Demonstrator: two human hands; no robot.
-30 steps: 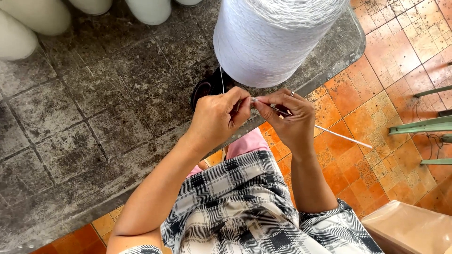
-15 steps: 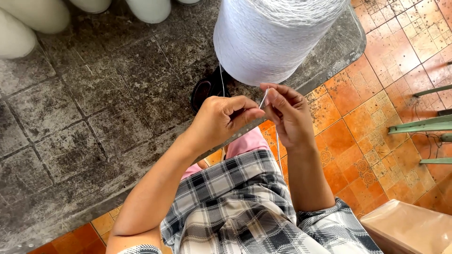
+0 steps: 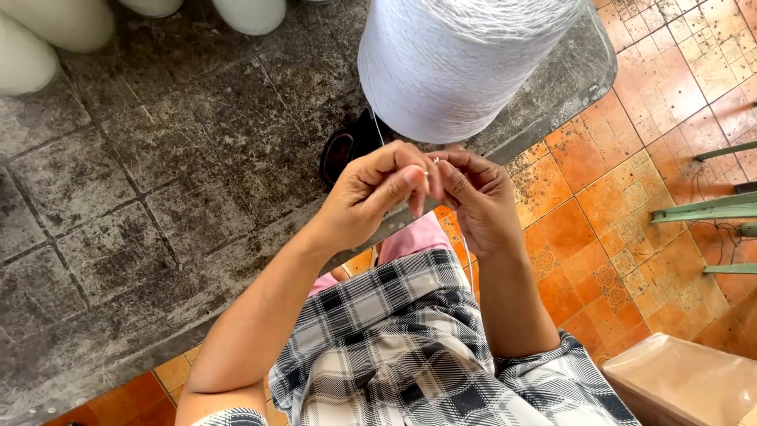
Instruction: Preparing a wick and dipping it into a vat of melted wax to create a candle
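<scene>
A big cone of white yarn (image 3: 457, 63) stands on the worn grey table (image 3: 142, 197) just beyond my hands. My left hand (image 3: 371, 197) and my right hand (image 3: 477, 201) meet fingertip to fingertip below the cone, both pinching a thin white thread (image 3: 432, 162). One strand runs from my left fingers up to the cone. Another strand hangs down from my right hand past my wrist (image 3: 468, 256). My plaid-clothed lap lies below the hands.
More white cones (image 3: 55, 31) stand at the table's far left. A dark round object (image 3: 343, 150) lies by the big cone's foot. Orange patterned floor tiles (image 3: 631, 158) spread to the right, with green metal legs (image 3: 702, 209) and a tan package (image 3: 686, 383).
The long strand that stretched out to the right a second ago now hangs straight down. My fingertips parted slightly, then closed together again on the thread.
</scene>
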